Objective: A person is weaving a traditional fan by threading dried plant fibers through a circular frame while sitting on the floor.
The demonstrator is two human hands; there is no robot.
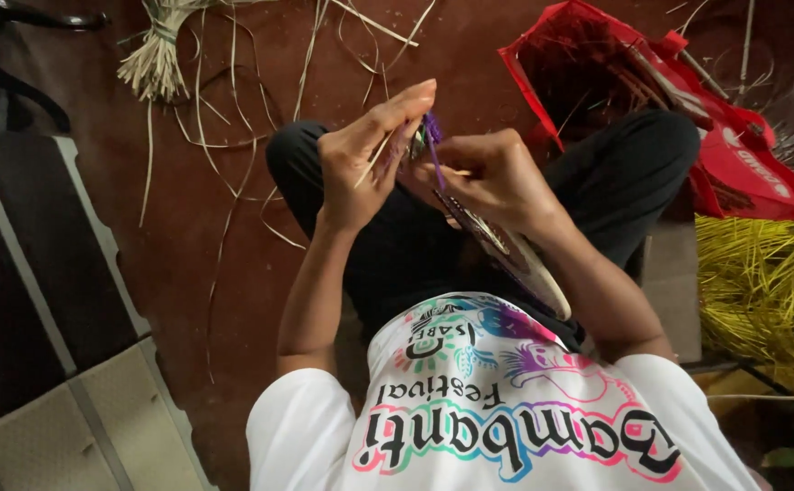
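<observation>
Woven disc [515, 255] sits on edge over the lap, tilted, purple and pale coils, its lower rim near the white shirt [506, 418]. Right hand [497, 177] is closed around the disc's upper edge and the purple strand [433, 145]. Left hand [361, 159] pinches a pale straw strip [374, 156] between thumb and fingers, touching the disc's top. Beyond: red bag [743, 155] at right, yellow fibre pile [761, 282] beside it, a tied straw bundle [156, 55] and loose strips on the red-brown floor [188, 227].

White short-sleeved T-shirt [506, 427] (multicoloured print across the front), black trousers [633, 173].
</observation>
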